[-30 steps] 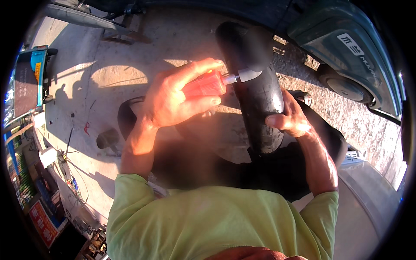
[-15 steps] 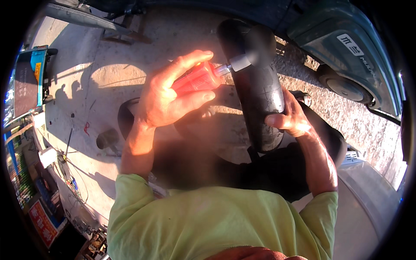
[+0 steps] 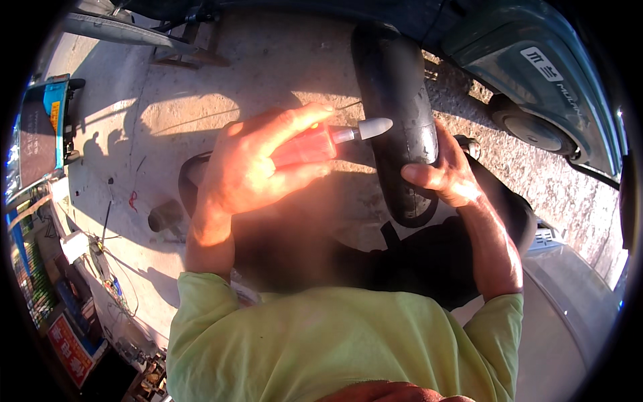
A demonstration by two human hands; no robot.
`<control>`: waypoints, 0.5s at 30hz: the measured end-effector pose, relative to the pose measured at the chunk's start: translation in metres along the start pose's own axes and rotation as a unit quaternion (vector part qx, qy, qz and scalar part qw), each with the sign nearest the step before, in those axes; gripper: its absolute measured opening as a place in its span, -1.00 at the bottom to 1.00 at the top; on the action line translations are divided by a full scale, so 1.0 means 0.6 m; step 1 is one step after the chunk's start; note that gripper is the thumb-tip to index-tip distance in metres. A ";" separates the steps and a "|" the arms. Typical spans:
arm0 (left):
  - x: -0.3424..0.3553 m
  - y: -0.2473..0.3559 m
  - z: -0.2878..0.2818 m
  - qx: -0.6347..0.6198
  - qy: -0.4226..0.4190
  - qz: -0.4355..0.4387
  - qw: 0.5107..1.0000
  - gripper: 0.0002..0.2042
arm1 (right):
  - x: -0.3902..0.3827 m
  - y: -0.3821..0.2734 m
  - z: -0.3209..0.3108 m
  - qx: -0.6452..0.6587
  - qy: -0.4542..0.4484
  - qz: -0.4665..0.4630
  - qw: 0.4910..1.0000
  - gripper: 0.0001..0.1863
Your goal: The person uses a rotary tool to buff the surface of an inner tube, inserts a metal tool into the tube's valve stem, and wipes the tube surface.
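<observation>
My left hand [image 3: 251, 164] grips a small red bottle with a white pointed nozzle [image 3: 348, 134]. The nozzle tip points right, close to a black rubber inner tube [image 3: 395, 100]. That tube stands upright in front of me, and my right hand [image 3: 445, 174] holds its lower right side, thumb pressed on the rubber. Both forearms come out of short light-green sleeves.
Sunlit concrete ground [image 3: 268, 60] lies beyond the tube. A teal vehicle body with a small wheel [image 3: 536, 127] stands at the upper right. A blue machine [image 3: 43, 127] sits at the left edge, with cluttered goods and cables [image 3: 80, 281] at the lower left. Dark trousers cover my lap.
My left hand has swung the bottle slightly, so the white nozzle points at the tube's side again after nearly touching it half a second ago. My right hand stays on the tube.
</observation>
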State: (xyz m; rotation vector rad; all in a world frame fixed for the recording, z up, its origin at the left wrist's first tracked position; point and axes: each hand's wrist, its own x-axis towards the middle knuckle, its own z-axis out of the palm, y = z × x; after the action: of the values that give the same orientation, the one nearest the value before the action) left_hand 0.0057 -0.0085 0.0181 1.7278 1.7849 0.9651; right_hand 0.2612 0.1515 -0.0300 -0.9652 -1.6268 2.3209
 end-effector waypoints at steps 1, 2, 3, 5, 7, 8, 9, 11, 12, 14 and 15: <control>0.000 0.000 0.001 0.002 0.001 -0.002 1.000 -0.36 | 0.000 -0.001 0.000 -0.004 0.001 0.001 1.000 0.08; 0.000 -0.001 0.002 0.004 0.003 -0.003 1.000 -0.36 | 0.000 -0.002 0.001 -0.008 0.002 0.001 1.000 0.07; 0.000 -0.001 0.002 0.007 0.004 -0.005 1.000 -0.36 | 0.000 -0.003 0.002 -0.012 0.003 0.002 1.000 0.07; 0.000 0.000 0.004 -0.007 -0.004 -0.013 1.000 -0.36 | 0.002 0.002 0.000 -0.011 0.001 -0.003 1.000 0.08; 0.001 0.002 0.005 -0.011 -0.007 -0.014 1.000 -0.35 | 0.002 0.004 0.000 -0.010 0.001 -0.005 1.000 0.09; 0.002 0.002 0.005 -0.007 -0.006 -0.012 1.000 -0.35 | 0.002 0.004 0.000 -0.009 0.002 -0.005 1.000 0.10; 0.002 0.002 0.005 -0.004 -0.004 -0.009 1.000 -0.35 | 0.002 0.004 0.000 -0.009 0.002 -0.005 1.000 0.11; 0.002 0.002 0.008 -0.004 0.000 -0.009 1.000 -0.35 | 0.003 -0.002 0.003 -0.016 -0.006 -0.004 1.000 0.14; 0.003 0.002 0.009 -0.004 0.001 -0.008 1.000 -0.35 | 0.003 -0.004 0.003 -0.020 -0.009 -0.003 1.000 0.15; 0.005 0.005 0.010 -0.010 -0.007 -0.019 1.000 -0.35 | 0.003 -0.003 0.002 -0.028 -0.011 -0.005 1.000 0.17; 0.005 0.006 0.011 -0.013 -0.011 -0.025 1.000 -0.35 | 0.004 -0.002 0.001 -0.033 -0.013 -0.006 0.999 0.17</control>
State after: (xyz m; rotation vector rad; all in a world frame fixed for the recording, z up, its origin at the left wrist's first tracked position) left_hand 0.0127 -0.0049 0.0172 1.6633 1.7862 0.9410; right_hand 0.2587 0.1524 -0.0299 -0.9380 -1.7240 2.2959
